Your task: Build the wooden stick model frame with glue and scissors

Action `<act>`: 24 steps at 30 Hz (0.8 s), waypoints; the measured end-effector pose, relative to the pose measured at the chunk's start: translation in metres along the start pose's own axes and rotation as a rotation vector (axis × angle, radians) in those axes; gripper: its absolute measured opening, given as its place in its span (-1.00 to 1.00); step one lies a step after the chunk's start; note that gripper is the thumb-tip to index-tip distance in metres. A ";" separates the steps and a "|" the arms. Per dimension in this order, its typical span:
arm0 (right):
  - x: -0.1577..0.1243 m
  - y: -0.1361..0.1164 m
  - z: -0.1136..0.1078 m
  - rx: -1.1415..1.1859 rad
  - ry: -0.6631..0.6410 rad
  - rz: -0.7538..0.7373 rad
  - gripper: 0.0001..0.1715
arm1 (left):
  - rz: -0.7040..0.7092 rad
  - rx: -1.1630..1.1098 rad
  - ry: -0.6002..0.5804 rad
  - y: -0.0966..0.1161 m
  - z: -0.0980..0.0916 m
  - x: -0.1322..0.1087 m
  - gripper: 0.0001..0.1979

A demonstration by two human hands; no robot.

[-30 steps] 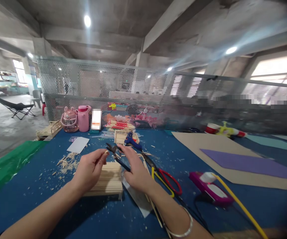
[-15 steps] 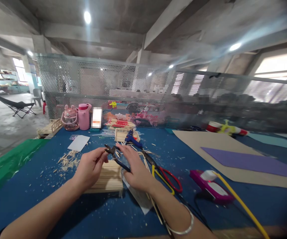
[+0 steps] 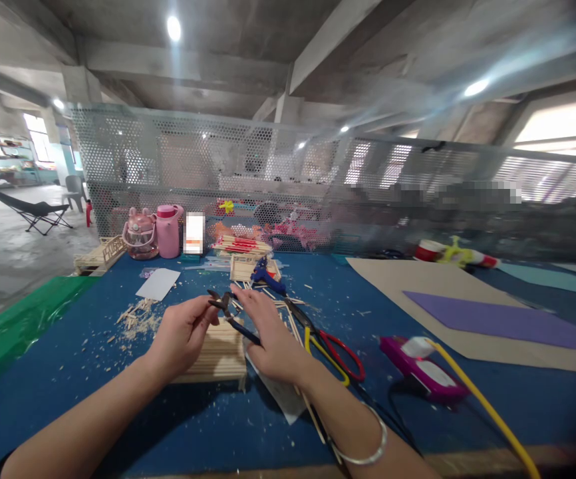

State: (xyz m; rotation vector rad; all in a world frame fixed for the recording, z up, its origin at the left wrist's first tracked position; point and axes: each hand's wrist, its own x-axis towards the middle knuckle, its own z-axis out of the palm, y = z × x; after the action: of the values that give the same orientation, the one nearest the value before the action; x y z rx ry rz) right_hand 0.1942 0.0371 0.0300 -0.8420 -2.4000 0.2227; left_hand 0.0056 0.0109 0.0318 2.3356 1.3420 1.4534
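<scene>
My left hand (image 3: 181, 336) is closed in a pinch on a thin wooden stick whose tip shows at the fingertips. My right hand (image 3: 271, 336) grips small black cutting pliers (image 3: 228, 311), with the jaws up against that stick's end. Both hands hover just above a flat panel of glued wooden sticks (image 3: 218, 356) lying on the blue table (image 3: 93, 386). A silver bangle (image 3: 362, 446) circles my right wrist.
Red-and-yellow scissors (image 3: 332, 356) and loose sticks lie right of my hand. A magenta glue gun (image 3: 425, 372) with a yellow cord sits further right. Stick offcuts (image 3: 136, 319), a white card, a blue glue gun (image 3: 265, 276), pink bottles (image 3: 168, 231), brown and purple sheets (image 3: 467, 313) and a mesh fence surround.
Both hands and the pliers have stayed together over the stick panel, drifting only slightly up in the picture as the view shifted.
</scene>
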 end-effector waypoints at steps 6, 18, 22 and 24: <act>0.000 -0.001 0.000 0.057 0.018 0.005 0.00 | -0.005 0.002 0.031 0.003 0.001 -0.001 -0.71; 0.000 -0.005 0.007 0.119 0.106 0.046 -0.08 | -0.043 -0.013 0.058 0.017 -0.002 -0.001 -0.69; 0.000 -0.003 0.011 0.075 0.159 0.045 -0.10 | -0.057 -0.006 0.051 0.016 -0.002 0.000 -0.69; 0.001 -0.003 0.014 0.027 0.188 0.042 -0.11 | -0.068 0.000 0.051 0.016 -0.003 0.001 -0.69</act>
State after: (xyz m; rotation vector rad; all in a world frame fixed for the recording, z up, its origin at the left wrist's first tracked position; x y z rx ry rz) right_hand 0.1843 0.0361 0.0199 -0.8624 -2.2015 0.1833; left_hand 0.0134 0.0007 0.0416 2.2434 1.4193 1.5032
